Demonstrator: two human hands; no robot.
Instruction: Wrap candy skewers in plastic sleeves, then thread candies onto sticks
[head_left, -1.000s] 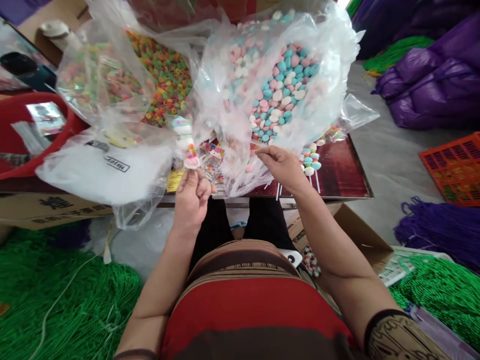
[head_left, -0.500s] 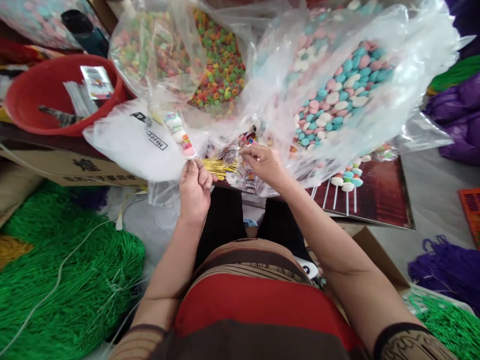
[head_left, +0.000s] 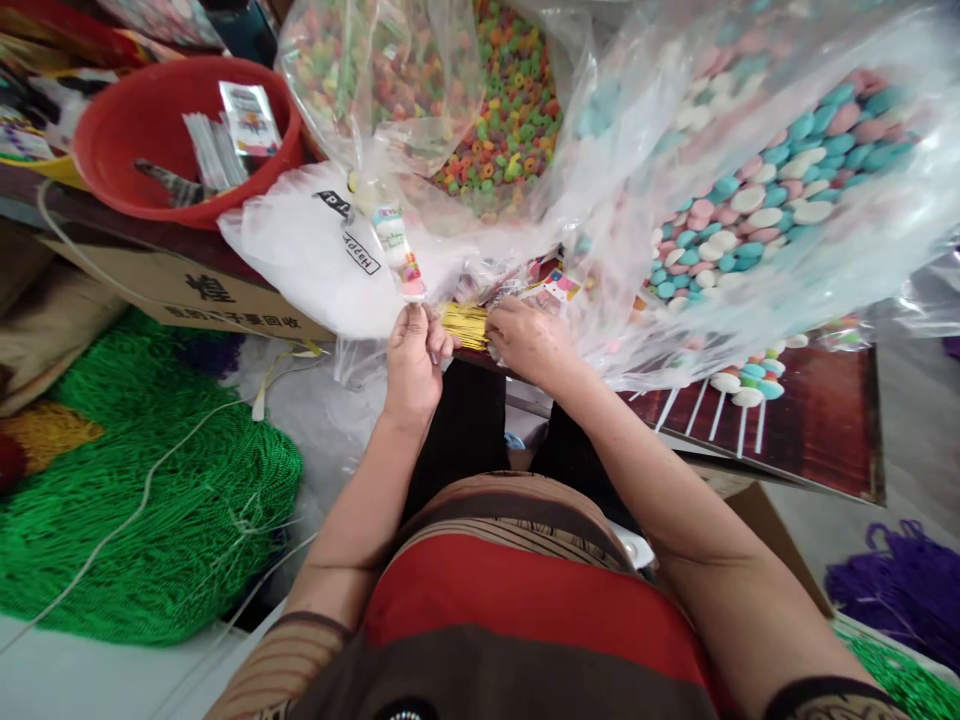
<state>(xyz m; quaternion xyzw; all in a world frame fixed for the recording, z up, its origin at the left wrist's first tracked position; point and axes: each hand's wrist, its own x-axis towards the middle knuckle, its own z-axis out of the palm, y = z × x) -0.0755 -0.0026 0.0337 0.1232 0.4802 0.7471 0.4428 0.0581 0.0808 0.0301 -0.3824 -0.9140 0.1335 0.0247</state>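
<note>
Between the thumb and fingers of my left hand (head_left: 416, 360) is the lower end of a small printed clear candy bag (head_left: 400, 250), standing upright, with colourful candy inside. Just right of that hand lies a bundle of gold twist ties (head_left: 463, 325). My right hand (head_left: 529, 340) is closed, its fingertips pressed together on the right end of the bundle; how many ties they grip is hidden. Behind the right hand are printed packets (head_left: 555, 290). A pile of white plastic bags (head_left: 292, 265) with black print lies left of the held bag.
Large clear sacks hold fruit-coloured candy rings (head_left: 510, 110) and pink, blue and white candies (head_left: 750, 215). Candy lollipops (head_left: 750, 385) lie at the table's right. A red basin (head_left: 112, 180) stands left. Green bead strands (head_left: 150, 520) and purple strands (head_left: 892, 590) lie lower down.
My right hand has moved left and down from the packets onto the twist ties, its fingers closing there. My left hand still holds the candy bag. The camera view has shifted.
</note>
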